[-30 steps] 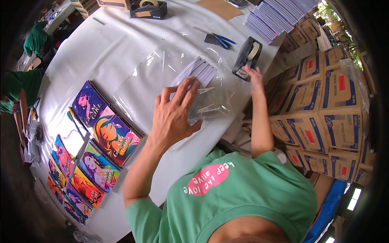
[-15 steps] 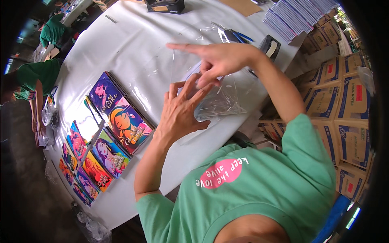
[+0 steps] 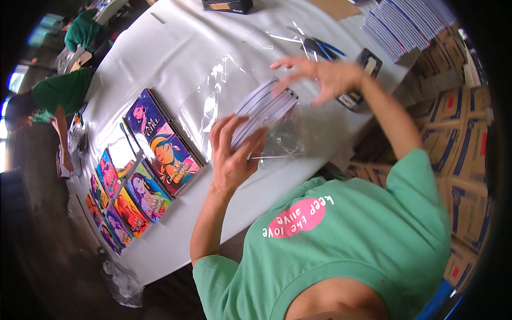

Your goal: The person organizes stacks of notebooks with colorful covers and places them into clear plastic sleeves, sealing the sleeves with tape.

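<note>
A stack of notebooks (image 3: pixel 261 113), its white page edges facing up, is on the table in front of me. Clear plastic film (image 3: pixel 290 141) lies around and beneath it. Curled around the stack's near left end, my left hand (image 3: pixel 232 153) has its fingers on one side and its thumb on the other. My right hand (image 3: pixel 333 79) is raised near the far right end, fingers spread and blurred by motion. Whether its fingertips touch the stack or the film I cannot tell.
Spiral notebooks with colourful illustrated covers (image 3: pixel 173 154) stand in rows at left. Blue-handled pliers or cutters (image 3: pixel 325 49) and a black tape dispenser (image 3: pixel 362 80) lie beyond my right hand. A tall notebook stack (image 3: pixel 405 26) and cartons (image 3: pixel 469 154) are at right. Co-workers (image 3: pixel 61 96) are at far left.
My hands have moved apart: the right drew back to the right, and the left came onto the stack's end. The notebook stack, mostly hidden before, now shows between them.
</note>
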Motion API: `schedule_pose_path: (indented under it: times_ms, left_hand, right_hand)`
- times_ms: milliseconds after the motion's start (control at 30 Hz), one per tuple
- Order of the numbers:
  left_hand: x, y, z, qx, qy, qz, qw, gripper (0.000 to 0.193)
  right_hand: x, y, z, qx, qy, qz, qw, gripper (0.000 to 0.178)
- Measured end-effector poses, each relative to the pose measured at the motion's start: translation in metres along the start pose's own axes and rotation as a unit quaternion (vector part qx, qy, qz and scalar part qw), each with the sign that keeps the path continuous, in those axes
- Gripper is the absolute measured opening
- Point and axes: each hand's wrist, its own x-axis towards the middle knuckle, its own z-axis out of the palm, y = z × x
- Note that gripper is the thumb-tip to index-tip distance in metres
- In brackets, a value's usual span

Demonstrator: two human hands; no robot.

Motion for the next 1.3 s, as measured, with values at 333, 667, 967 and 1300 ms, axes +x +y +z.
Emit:
schedule_pose_path:
  times_ms: [333, 667, 967, 1300]
  left_hand:
    - [0.004, 0.028, 0.011, -0.098, 0.146, -0.262, 0.949, 0.035]
    - [0.03, -0.019, -0.004, -0.333, 0.003, -0.501, 0.799, 0.04]
    - [0.067, -0.094, 0.008, -0.491, -0.052, -0.431, 0.755, 0.016]
    - [0.04, -0.042, -0.014, -0.337, -0.143, -0.443, 0.818, 0.061]
  right_hand:
    - [0.012, -0.007, 0.081, 0.367, 0.249, -0.01, 0.896, 0.018]
    - [0.042, 0.003, 0.062, 0.502, 0.151, 0.172, 0.834, 0.076]
    - [0.062, 0.005, 0.037, 0.509, -0.042, 0.24, 0.826, 0.048]
    - [0.053, 0.0, 0.036, 0.349, 0.046, 0.212, 0.912, 0.024]
